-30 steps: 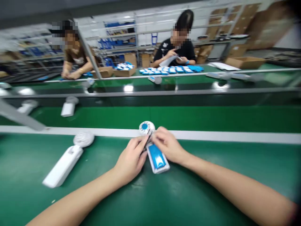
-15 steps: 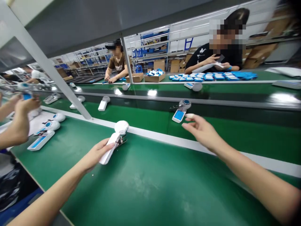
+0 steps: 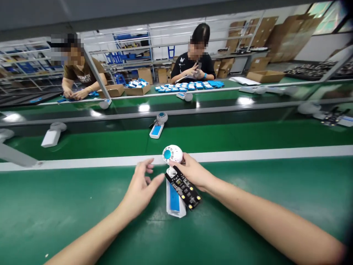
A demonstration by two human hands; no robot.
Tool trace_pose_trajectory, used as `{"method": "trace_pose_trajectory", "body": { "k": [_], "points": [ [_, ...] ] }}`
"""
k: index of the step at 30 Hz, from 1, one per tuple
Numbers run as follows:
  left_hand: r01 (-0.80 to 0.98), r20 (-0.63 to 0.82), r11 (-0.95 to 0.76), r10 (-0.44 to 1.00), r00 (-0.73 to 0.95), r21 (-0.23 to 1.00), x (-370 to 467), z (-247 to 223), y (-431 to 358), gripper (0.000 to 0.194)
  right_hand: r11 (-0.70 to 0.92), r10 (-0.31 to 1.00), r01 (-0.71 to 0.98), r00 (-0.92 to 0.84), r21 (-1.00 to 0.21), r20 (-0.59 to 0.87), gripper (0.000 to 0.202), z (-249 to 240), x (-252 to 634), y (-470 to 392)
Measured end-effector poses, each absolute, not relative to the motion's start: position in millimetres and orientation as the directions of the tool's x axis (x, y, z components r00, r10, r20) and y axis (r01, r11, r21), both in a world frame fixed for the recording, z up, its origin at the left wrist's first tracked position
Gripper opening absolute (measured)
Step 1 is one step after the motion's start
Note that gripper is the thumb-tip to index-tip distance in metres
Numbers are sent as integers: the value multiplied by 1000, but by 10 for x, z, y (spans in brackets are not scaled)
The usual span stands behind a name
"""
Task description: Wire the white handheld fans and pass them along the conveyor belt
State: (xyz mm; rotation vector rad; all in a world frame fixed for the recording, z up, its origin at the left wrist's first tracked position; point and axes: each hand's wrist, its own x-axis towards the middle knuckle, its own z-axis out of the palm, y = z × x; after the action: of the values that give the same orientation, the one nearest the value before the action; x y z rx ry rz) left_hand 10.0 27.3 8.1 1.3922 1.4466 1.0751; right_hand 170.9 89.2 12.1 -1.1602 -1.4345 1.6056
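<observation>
A white device [image 3: 176,211] with a round head and a blue strip inside its open handle is upright in view over the green table [image 3: 110,198]. My right hand [image 3: 193,171] grips it at the round head. A black circuit board [image 3: 186,189] with several yellow-white spots lies slantwise across the handle, its upper end by my right fingers. My left hand [image 3: 145,184] is just left of the device, fingers apart and holding nothing, its thumb tip close to the board's upper end.
Beyond the white rail [image 3: 248,152], a conveyor belt [image 3: 220,134] carries similar devices, one with a blue strip [image 3: 156,130] and one white one [image 3: 52,137]. Two people sit across, near blue-and-white packs [image 3: 190,87] and a cardboard box [image 3: 137,88]. A slanted post stands at left.
The view has swung right. The device has passed from my left hand to my right and now shows its open side and board. My left hand has opened beside it.
</observation>
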Motion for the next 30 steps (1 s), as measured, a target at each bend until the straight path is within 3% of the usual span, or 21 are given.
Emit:
{"method": "trace_pose_trajectory", "body": {
  "k": [4, 7, 9, 11, 13, 16, 19, 21, 23, 26, 30],
  "points": [
    [185, -138, 118, 985, 99, 976, 180, 179, 209, 66, -164, 920, 119, -340, -979, -195, 34, 125, 1594, 808],
    [138, -197, 178, 970, 141, 974, 230, 216, 220, 84, -90, 895, 184, -417, -979, -161, 50, 162, 1560, 750],
    [188, -205, 169, 959, 195, 968, 198, 239, 256, 86, -7, 869, 244, -479, -970, -127, 58, 185, 1584, 726],
    [360, -160, 61, 955, 251, 931, 124, 261, 289, 79, 77, 835, 299, -540, -951, -102, 60, 193, 1631, 702],
    [592, -42, -115, 969, 245, 797, 43, 267, 308, 74, 158, 798, 349, -597, -924, -89, 68, 181, 1676, 671],
    [832, 246, -354, 931, 269, 427, -59, 208, 326, 71, 274, 781, 373, -624, -887, -21, 84, 127, 1711, 620],
    [815, 404, -570, 773, 488, 107, -162, 82, 370, 64, 352, 789, 371, -612, -859, 58, 73, 69, 1730, 606],
    [768, 419, -641, 703, 575, 20, -226, 2, 411, 62, 364, 781, 390, -623, -846, 49, 68, 51, 1764, 616],
    [769, 451, -639, 692, 564, 18, -255, -39, 438, 56, 342, 779, 413, -627, -844, 9, 66, 50, 1818, 620],
    [788, 505, -605, 719, 477, 117, -193, -7, 418, 37, 304, 786, 413, -618, -858, -20, 61, 65, 1899, 588],
    [811, 492, -550, 772, 403, 199, -5, 115, 330, 16, 343, 778, 378, -628, -860, 35, 51, 99, 1925, 510]
  ]
}}
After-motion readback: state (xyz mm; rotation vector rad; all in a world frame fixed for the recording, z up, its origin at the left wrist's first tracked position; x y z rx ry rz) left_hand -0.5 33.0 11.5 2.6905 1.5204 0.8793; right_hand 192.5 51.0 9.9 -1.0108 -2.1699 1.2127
